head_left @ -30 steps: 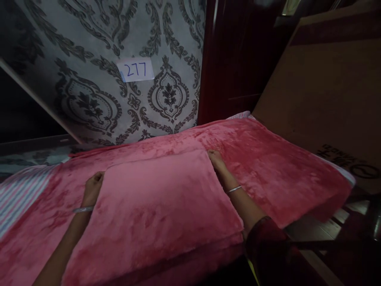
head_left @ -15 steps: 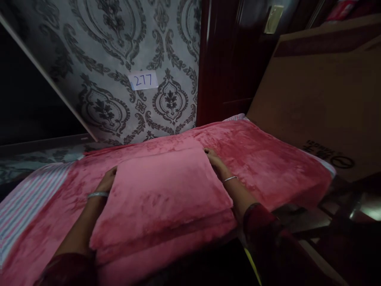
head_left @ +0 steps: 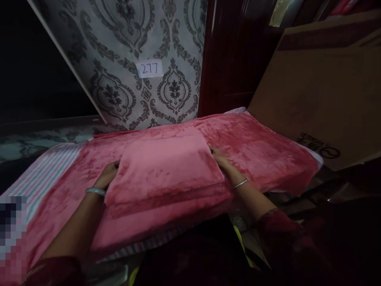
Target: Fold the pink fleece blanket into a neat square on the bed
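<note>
A folded pink plush cloth (head_left: 166, 167) lies flat on a larger pink plush blanket (head_left: 253, 147), its layered folds facing me. At its left edge, my left hand (head_left: 109, 174) is closed around the side, with the fingertips partly hidden. My right hand (head_left: 218, 155) grips the opposite edge near the far right corner, fingers curled and partly covered by the fabric. Each wrist has a bracelet. Beneath the blanket, a striped sheet (head_left: 50, 169) shows at the left.
Behind the blanket stands a patterned wall with a paper label (head_left: 149, 68) reading 277. A dark red door (head_left: 229, 59) adjoins it. A large cardboard box (head_left: 324, 91) leans at the right, and a dark panel (head_left: 38, 71) fills the upper left.
My view has shifted, so the folded cloth looks smaller and the blanket's near edge with striped sheet now shows. Both hands stay at the cloth's sides.
</note>
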### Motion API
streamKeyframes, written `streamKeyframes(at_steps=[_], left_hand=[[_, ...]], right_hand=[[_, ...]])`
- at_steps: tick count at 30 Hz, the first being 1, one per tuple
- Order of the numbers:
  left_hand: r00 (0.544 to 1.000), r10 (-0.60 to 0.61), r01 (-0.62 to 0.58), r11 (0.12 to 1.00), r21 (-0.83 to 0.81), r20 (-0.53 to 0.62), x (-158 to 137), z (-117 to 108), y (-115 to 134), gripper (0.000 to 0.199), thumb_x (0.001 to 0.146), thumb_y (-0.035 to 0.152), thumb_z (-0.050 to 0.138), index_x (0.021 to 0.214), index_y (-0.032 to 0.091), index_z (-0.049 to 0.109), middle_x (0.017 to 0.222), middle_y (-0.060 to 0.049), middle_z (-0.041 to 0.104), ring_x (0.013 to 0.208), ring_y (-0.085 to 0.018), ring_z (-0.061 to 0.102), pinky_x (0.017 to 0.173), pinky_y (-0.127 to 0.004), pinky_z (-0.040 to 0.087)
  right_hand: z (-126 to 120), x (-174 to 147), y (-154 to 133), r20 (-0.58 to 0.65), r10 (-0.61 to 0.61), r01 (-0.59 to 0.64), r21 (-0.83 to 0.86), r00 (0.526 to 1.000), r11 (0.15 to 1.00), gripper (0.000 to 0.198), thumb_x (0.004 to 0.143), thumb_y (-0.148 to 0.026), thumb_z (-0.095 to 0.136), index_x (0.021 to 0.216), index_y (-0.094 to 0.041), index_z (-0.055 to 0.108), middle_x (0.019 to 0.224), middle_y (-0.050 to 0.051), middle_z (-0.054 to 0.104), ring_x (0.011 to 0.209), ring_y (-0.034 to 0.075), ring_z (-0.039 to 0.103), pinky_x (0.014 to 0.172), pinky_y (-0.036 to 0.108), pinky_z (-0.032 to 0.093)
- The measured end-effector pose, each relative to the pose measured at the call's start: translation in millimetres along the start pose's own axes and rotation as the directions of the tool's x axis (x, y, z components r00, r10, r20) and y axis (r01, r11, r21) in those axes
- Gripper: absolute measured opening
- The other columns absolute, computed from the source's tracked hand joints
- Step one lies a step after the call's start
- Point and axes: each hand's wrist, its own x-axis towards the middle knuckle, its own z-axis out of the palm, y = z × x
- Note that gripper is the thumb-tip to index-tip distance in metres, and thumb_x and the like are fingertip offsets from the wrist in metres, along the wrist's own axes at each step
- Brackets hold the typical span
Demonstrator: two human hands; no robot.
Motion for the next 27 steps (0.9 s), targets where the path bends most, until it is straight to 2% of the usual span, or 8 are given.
streamKeyframes(at_steps=[3, 6, 12, 17, 20, 22, 25, 27], left_hand=[[0.995, -0.093, 0.096, 0.992, -0.08, 0.038, -4, 1, 1, 0.037, 0.047, 0.044, 0.078, 0.072, 0.018, 0.069, 0.057, -0.001, 0.064, 0.068, -0.023, 0.064, 0.064, -0.031, 0.052], [0.988, -0.152, 0.155, 0.977, -0.144, 0.032, -9, -1, 0, 0.043, 0.045, 0.049, 0.079, 0.07, 0.016, 0.066, 0.056, -0.001, 0.063, 0.06, -0.018, 0.058, 0.057, -0.027, 0.046], [0.989, -0.134, 0.146, 0.915, -0.376, 0.06, -64, -7, -3, 0.054, 0.047, 0.056, 0.082, 0.081, 0.017, 0.067, 0.076, -0.003, 0.069, 0.074, -0.02, 0.063, 0.06, -0.027, 0.048], [0.993, -0.084, 0.059, 0.963, -0.264, -0.083, -123, -6, -17, 0.048, 0.06, 0.064, 0.076, 0.075, 0.022, 0.058, 0.071, 0.003, 0.054, 0.07, -0.016, 0.05, 0.06, -0.025, 0.042], [0.994, -0.056, 0.032, 0.969, -0.247, -0.093, -139, -4, -25, 0.052, 0.064, 0.066, 0.075, 0.07, 0.023, 0.048, 0.067, 0.005, 0.042, 0.064, -0.013, 0.041, 0.056, -0.024, 0.035], [0.996, -0.091, 0.081, 0.966, -0.246, -0.027, -140, -2, -27, 0.056, 0.063, 0.071, 0.075, 0.069, 0.022, 0.049, 0.066, 0.005, 0.043, 0.063, -0.013, 0.04, 0.055, -0.024, 0.034], [0.99, -0.134, 0.14, 0.961, -0.24, 0.041, -136, 0, -22, 0.058, 0.06, 0.074, 0.074, 0.066, 0.021, 0.05, 0.062, 0.004, 0.042, 0.059, -0.012, 0.037, 0.053, -0.025, 0.031], [0.994, -0.104, 0.095, 0.966, -0.242, -0.026, -136, -1, -16, 0.056, 0.061, 0.071, 0.075, 0.062, 0.022, 0.047, 0.059, 0.005, 0.04, 0.058, -0.012, 0.035, 0.052, -0.026, 0.03]], right_hand=[[-3, -12, 7, -0.069, 0.077, -0.077, -0.003, 0.995, 0.997, 0.038, 0.055, -0.051, 0.081, 0.066, -0.019, 0.066, 0.061, 0.0, 0.064, 0.066, 0.019, 0.06, 0.066, 0.033, 0.05], [-7, -27, 9, -0.073, 0.082, -0.081, 0.02, 0.994, 0.997, 0.042, 0.061, -0.058, 0.076, 0.071, -0.018, 0.068, 0.066, 0.001, 0.066, 0.065, 0.018, 0.059, 0.065, 0.032, 0.05], [-11, -82, 2, -0.133, -0.129, 0.117, -0.098, 0.983, 0.988, 0.049, 0.077, -0.061, 0.066, 0.1, -0.019, 0.076, 0.104, 0.009, 0.075, 0.1, 0.025, 0.067, 0.096, 0.041, 0.051], [-14, -140, 3, -0.177, -0.139, 0.111, -0.155, 0.974, 0.982, 0.057, 0.086, -0.07, 0.058, 0.112, -0.022, 0.076, 0.117, 0.01, 0.073, 0.114, 0.028, 0.064, 0.103, 0.044, 0.049], [-17, -157, 2, -0.172, -0.138, 0.101, -0.207, 0.975, 0.973, 0.063, 0.08, -0.072, 0.065, 0.115, -0.021, 0.075, 0.114, 0.011, 0.073, 0.103, 0.027, 0.067, 0.091, 0.041, 0.054], [-16, -159, -1, -0.184, -0.12, 0.071, -0.256, 0.976, 0.964, 0.064, 0.078, -0.072, 0.067, 0.113, -0.019, 0.075, 0.098, 0.01, 0.074, 0.086, 0.024, 0.066, 0.077, 0.037, 0.054], [-12, -153, -12, -0.203, -0.072, 0.013, -0.276, 0.977, 0.961, 0.059, 0.076, -0.069, 0.068, 0.104, -0.018, 0.075, 0.068, 0.002, 0.063, 0.06, 0.017, 0.055, 0.057, 0.029, 0.045], [-7, -149, -21, -0.217, -0.048, -0.002, -0.225, 0.975, 0.974, 0.052, 0.073, -0.068, 0.069, 0.092, -0.019, 0.072, 0.059, -0.002, 0.053, 0.052, 0.014, 0.046, 0.05, 0.026, 0.037]])
